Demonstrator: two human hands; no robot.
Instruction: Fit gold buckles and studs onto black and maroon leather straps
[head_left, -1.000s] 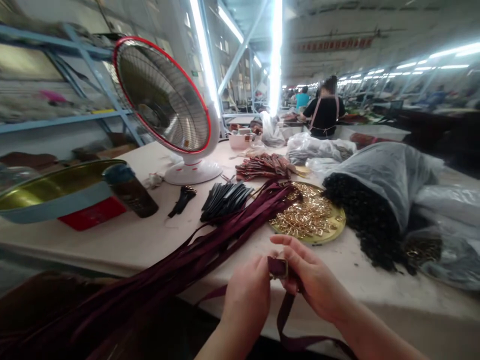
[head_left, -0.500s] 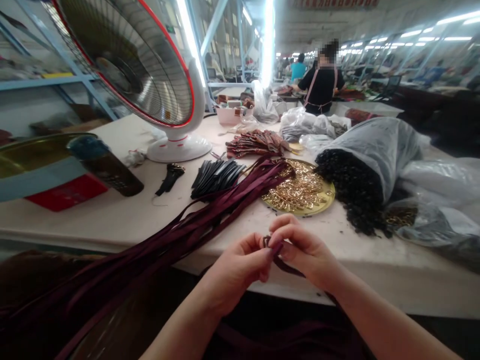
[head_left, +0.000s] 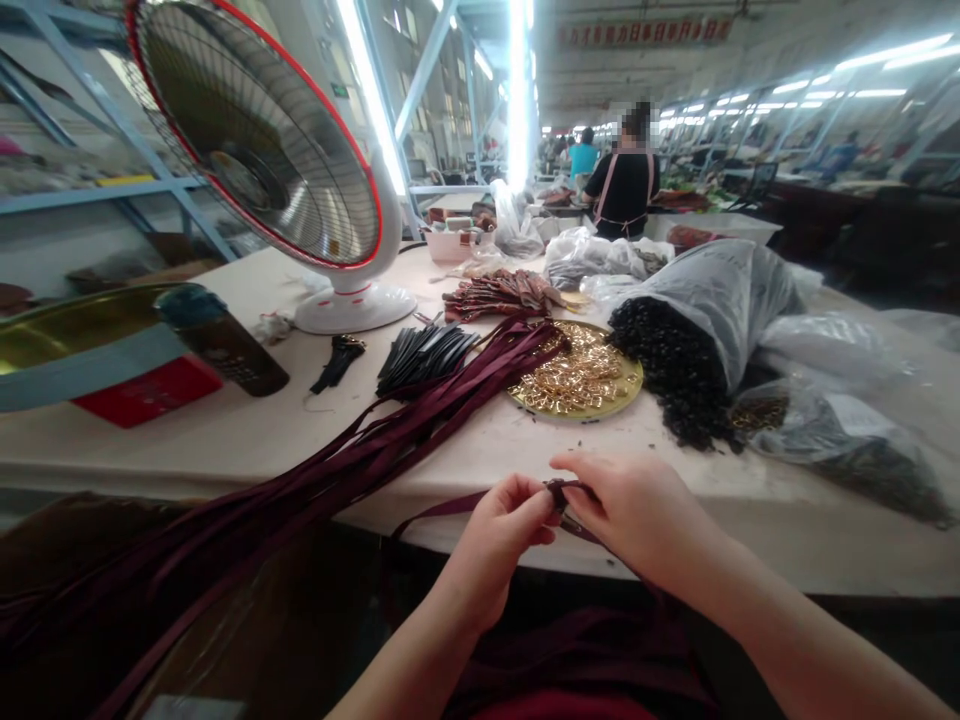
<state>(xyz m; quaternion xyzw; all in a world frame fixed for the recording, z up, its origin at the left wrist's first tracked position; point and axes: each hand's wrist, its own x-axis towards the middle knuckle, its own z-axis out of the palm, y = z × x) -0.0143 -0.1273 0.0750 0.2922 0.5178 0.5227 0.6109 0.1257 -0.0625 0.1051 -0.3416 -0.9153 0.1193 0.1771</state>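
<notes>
My left hand [head_left: 517, 510] and my right hand [head_left: 630, 505] meet above the table's front edge. Both are closed on one dark maroon strap [head_left: 448, 507], whose tail runs out to the left of my left fingers. Between the fingertips sits a small dark piece with a metal glint, probably a buckle [head_left: 570, 522], mostly covered by the fingers. Beyond the hands lies a round tray [head_left: 630, 385] heaped with gold metal buckles [head_left: 574, 370]. A long bundle of maroon straps [head_left: 390, 440] stretches from that tray down over the table edge at the left.
A white fan with a red rim [head_left: 379, 200] stands at the back left, near a tin [head_left: 45, 370] and a dark bottle [head_left: 232, 345]. Black strips [head_left: 424, 358] lie mid-table. At right, a plastic bag [head_left: 720, 300] spills black pieces [head_left: 675, 370]. A person [head_left: 626, 185] stands farther back.
My hands have shifted slightly right and drawn a little apart at the fingertips. A strap tail now shows left of my left hand. The whole view has tilted up slightly.
</notes>
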